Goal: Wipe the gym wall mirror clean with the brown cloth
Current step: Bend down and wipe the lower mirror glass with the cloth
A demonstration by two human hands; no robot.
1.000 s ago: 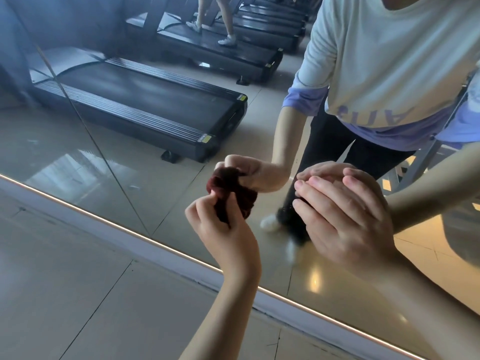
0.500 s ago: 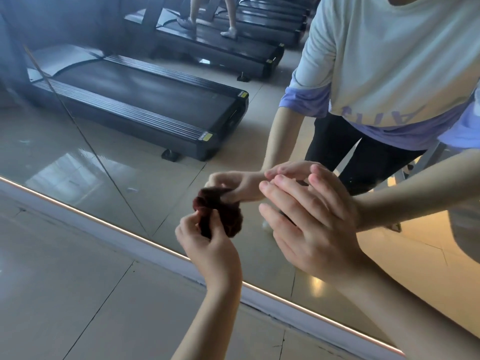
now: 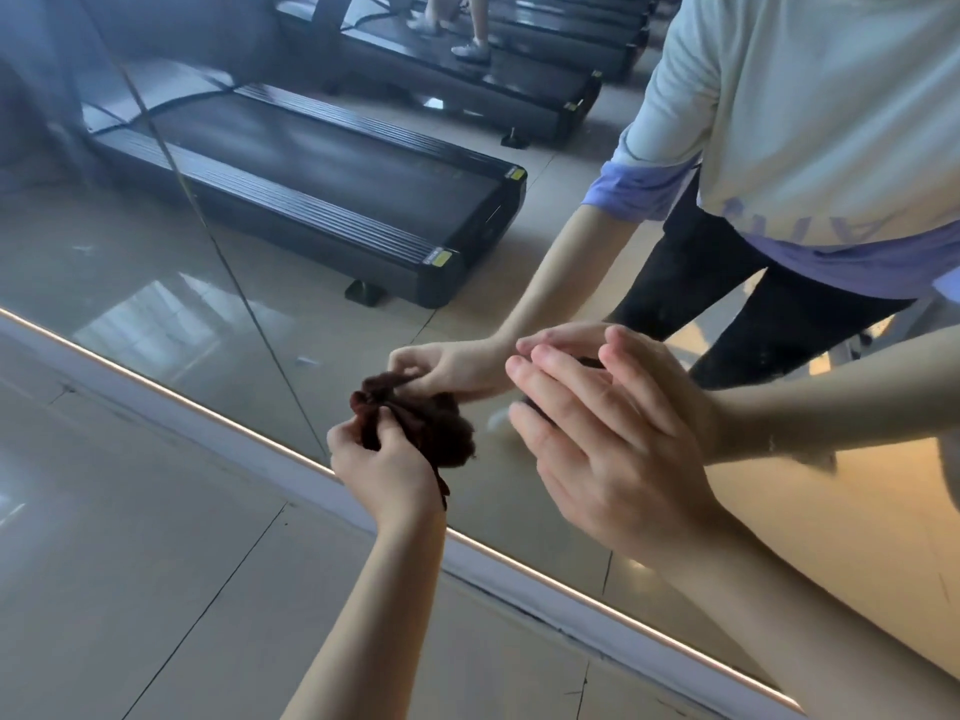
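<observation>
Cloth, dark brown and crumpled into a ball (image 3: 434, 433), is pressed against the large glass wall mirror (image 3: 156, 262) near its lower edge, just left of the right hand. The left hand (image 3: 382, 472) grips it, fingers curled round the bunched fabric, forearm reaching up from below. The right hand (image 3: 613, 449) is flat, fingers straight, fingertips at the glass, holding nothing.

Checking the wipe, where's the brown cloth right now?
Head view, centre: the brown cloth is bunched in the left hand against the mirror, just left of the open right hand.
</observation>
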